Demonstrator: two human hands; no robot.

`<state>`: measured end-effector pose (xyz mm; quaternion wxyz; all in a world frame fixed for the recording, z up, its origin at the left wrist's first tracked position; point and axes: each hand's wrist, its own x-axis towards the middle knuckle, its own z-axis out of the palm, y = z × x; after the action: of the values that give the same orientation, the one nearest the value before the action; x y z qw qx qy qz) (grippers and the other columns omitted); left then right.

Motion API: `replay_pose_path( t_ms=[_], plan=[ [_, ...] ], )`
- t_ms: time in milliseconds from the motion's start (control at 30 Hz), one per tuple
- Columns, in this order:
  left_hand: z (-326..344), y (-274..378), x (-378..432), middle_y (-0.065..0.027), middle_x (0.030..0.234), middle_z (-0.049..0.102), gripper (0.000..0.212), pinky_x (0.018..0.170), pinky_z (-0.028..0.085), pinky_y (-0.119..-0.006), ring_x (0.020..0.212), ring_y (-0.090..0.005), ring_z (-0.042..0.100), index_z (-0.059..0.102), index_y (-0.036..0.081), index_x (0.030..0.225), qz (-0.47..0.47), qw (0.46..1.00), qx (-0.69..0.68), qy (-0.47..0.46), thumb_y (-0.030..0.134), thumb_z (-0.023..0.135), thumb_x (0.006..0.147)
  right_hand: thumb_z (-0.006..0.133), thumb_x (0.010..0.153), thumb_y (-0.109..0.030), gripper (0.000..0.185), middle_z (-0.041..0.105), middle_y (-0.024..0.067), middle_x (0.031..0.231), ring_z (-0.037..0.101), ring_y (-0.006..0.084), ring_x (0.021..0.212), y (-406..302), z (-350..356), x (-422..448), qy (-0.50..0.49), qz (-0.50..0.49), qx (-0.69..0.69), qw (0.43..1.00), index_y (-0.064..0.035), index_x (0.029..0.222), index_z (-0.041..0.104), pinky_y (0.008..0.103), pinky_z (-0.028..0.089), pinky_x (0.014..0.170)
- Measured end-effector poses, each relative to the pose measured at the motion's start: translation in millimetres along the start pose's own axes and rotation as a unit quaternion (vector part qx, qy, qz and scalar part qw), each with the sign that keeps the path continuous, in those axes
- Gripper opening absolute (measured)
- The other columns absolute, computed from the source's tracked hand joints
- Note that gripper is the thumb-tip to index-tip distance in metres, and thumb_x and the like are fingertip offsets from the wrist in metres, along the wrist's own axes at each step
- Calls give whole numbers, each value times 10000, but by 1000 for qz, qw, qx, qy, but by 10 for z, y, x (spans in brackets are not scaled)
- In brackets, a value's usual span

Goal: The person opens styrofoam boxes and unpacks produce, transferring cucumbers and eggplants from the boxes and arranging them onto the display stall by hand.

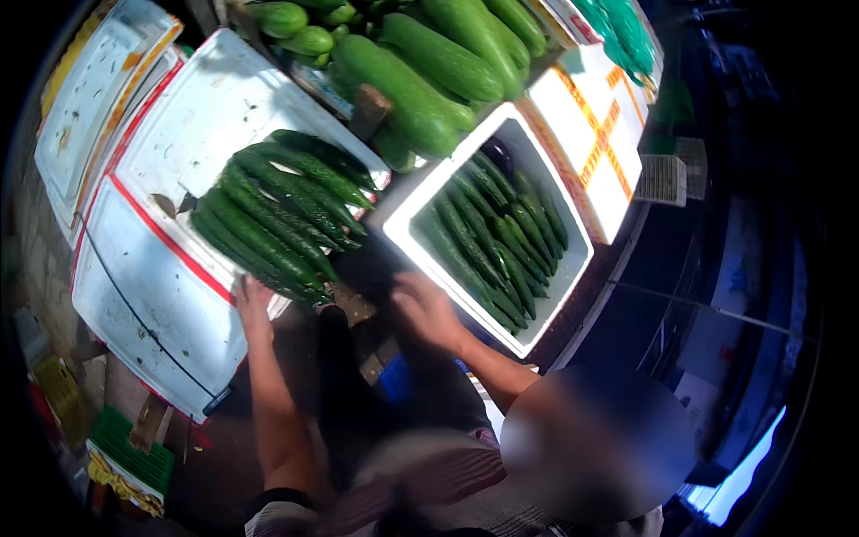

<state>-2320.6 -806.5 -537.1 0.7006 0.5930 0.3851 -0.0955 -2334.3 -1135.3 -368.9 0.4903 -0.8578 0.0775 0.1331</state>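
A row of long, dark green cucumbers (282,201) lies side by side on a white foam lid (201,101). My left hand (254,305) is at the lid's near edge, its fingertips beside the ends of the closest cucumbers. Whether it touches them I cannot tell. Between that lid and a white foam box (456,302) is my right hand (423,309), slightly blurred, with bent fingers and nothing seen in it. More cucumbers (503,248) fill the box, lined up lengthwise. A dark purple eggplant (496,153) shows in the box's far corner.
Large pale green gourds (429,74) are piled beyond the lid and box. A taped white foam box (590,134) adjoins on the right. Another white lid with red edging (154,295) lies to the left. Green plastic bags (621,33) are at the upper right.
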Motion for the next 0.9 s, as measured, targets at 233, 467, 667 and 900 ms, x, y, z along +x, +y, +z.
replay_pose_path(
  t_ms=[233,467,667,900],
  plan=[
    [372,373,-865,-107,995,638,404,768,499,-260,833,-173,617,521,-45,1225,97,977,40,186,285,521,993,654,905,-219,388,655,225,1120,650,277,1026,1381,-1422,-684,272,160,9,949,55,1177,609,349,501,885],
    [2275,-70,-2258,-139,1080,644,316,828,546,-312,934,-204,655,539,-20,1229,-95,978,-29,-184,163,580,975,649,838,-474,600,665,290,1038,664,383,970,1712,-1640,-181,-20,220,-120,968,70,1088,622,437,505,864],
    [3022,-1059,-2186,-76,1072,586,501,746,485,-278,887,-142,585,407,-41,1350,-72,987,51,-135,150,610,933,690,784,-531,725,657,324,933,658,429,925,1427,-1467,-52,-55,237,-207,948,90,1129,543,466,508,814],
    [3498,-779,-2021,-245,912,664,506,710,536,-367,828,-280,683,446,-112,1263,58,928,360,-81,202,592,894,622,887,-501,571,629,153,814,628,261,678,1837,-1464,-159,-93,263,100,955,56,1007,568,426,549,645]
  ],
)
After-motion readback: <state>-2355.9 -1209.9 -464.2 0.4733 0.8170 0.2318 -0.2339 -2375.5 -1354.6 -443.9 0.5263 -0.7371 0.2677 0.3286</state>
